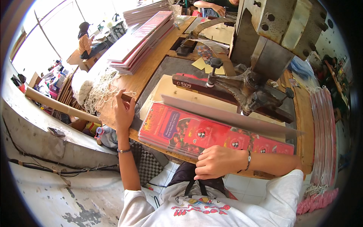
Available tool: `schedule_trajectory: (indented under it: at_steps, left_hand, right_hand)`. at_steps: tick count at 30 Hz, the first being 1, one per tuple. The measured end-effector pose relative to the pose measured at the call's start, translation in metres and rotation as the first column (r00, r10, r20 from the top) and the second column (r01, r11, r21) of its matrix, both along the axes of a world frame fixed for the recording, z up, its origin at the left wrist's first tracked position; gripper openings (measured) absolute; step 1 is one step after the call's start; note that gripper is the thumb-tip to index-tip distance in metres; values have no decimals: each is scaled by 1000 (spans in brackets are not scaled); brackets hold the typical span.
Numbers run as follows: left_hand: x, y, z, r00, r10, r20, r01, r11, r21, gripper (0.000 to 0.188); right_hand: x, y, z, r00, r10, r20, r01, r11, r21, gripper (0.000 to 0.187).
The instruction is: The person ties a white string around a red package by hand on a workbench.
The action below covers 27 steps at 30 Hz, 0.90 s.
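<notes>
A stack of red printed sheets (211,132) with food pictures lies along the front edge of the wooden table. Over its near edge, my right hand (218,162) is closed with fingers curled under; whatever they may hold is hidden. Left of the stack, my left hand (124,113) is raised above the table edge, pinching a small brown block (126,97) between thumb and fingers. White string (100,90) lies in a tangle beside it. Behind the red sheets a thin grey strip (227,113) stands on edge, on a pale board (166,87).
A heavy metal press (257,83) with a long dark bar (204,85) overhangs the board. Tall piles of sheets (141,41) stand at the far left, and another bundle (323,128) at the right. Across the table shows another person's hand (218,9); someone sits farther left (86,43).
</notes>
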<state>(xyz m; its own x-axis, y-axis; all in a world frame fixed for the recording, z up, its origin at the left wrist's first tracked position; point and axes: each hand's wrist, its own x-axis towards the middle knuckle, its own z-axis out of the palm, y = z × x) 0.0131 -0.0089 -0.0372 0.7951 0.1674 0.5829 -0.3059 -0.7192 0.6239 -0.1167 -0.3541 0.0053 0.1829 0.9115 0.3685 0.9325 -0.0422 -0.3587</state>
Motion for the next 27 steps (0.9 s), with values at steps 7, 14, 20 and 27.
schedule_trajectory:
  at_steps: [7, 14, 20, 27]
  left_hand:
    - [-3, 0, -1, 999, 23, 46, -22, 999, -37, 48]
    - [0, 0, -1, 1000, 9, -16, -10, 999, -42, 46]
    - [-3, -2, 2, 992, -62, -109, 67, 997, 42, 44]
    - [-5, -4, 0, 999, -40, -19, 40, 999, -7, 43]
  right_hand:
    - [0, 0, 0, 1000, 23, 9, -23, 999, -29, 34]
    - [0, 0, 1, 1000, 21, 17, -21, 999, -42, 34]
    - [0, 0, 1, 1000, 17, 25, -16, 999, -35, 33]
    - [-1, 0, 0, 999, 7, 37, -6, 1000, -16, 34]
